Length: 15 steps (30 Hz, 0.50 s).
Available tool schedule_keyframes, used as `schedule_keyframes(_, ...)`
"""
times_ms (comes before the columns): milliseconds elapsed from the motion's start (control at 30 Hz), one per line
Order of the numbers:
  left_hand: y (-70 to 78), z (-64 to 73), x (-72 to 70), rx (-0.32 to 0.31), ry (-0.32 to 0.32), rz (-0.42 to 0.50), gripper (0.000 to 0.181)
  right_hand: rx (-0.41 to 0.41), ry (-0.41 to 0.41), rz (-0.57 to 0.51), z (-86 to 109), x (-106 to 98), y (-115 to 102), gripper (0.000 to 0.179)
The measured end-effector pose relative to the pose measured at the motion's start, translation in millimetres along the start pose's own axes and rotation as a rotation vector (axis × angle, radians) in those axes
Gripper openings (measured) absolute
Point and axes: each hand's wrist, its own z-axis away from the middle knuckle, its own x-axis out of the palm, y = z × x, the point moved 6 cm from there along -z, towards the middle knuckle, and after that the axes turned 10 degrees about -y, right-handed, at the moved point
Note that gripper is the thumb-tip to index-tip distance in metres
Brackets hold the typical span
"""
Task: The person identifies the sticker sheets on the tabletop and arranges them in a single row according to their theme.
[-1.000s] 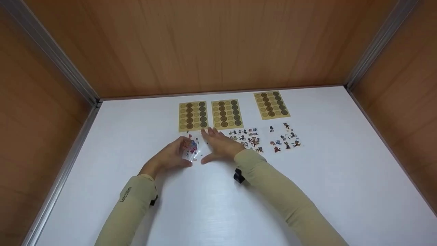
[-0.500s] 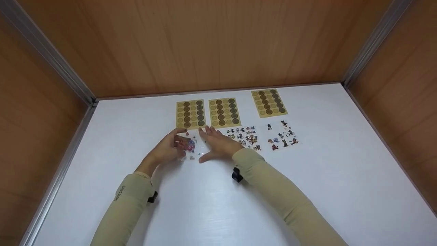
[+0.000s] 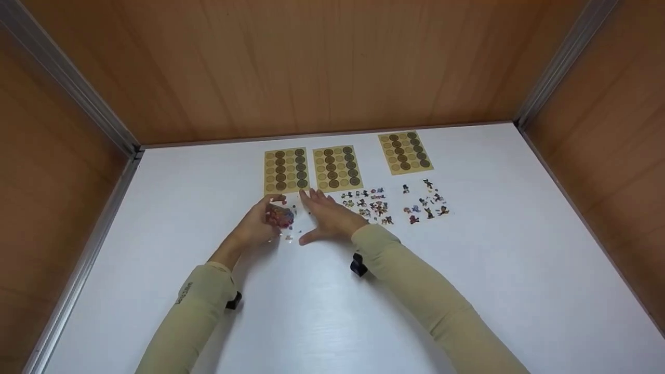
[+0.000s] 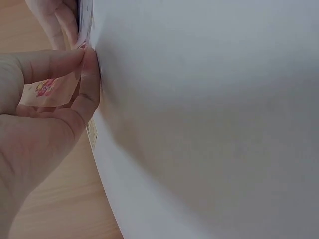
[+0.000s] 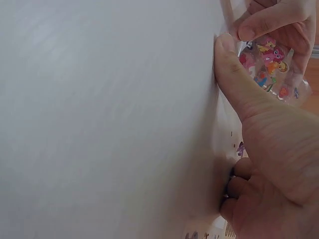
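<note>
My left hand (image 3: 253, 224) pinches the left edge of a clear sticker sheet (image 3: 280, 217) printed with small colourful cartoon figures. That edge is raised and bent over, as the right wrist view shows, where the figures on the sheet (image 5: 273, 62) look crowded together. In the left wrist view, thumb and fingertips meet on the clear film (image 4: 46, 89). Spread out, my right hand (image 3: 332, 217) rests on the right part of the same sheet, its thumb tip against the white surface. The palm hides some of the sheet.
Two clear sheets of cartoon dog stickers (image 3: 378, 208), (image 3: 428, 202) lie to the right. Behind them are three tan sheets of round stickers (image 3: 286, 170), (image 3: 337, 167), (image 3: 405, 151). Wooden panels (image 3: 332, 67) enclose the white table (image 3: 322, 311) at the back and sides.
My left hand has drawn slightly left and curled its fingers, bending the sheet's left edge up. The right hand keeps its place on the sheet. The head view has shifted a little.
</note>
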Motion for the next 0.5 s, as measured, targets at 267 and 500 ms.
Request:
schedule_keyframes(267,2.3,5.4,5.0,0.019,0.026,0.041,0.082,0.047,0.107,0.045,8.1,8.8,-4.4,0.124)
schedule_keyframes(500,7.2,15.5,6.8,0.056,0.030,0.063,0.082,0.031,0.233,0.020,21.5,14.4,-13.4,0.122)
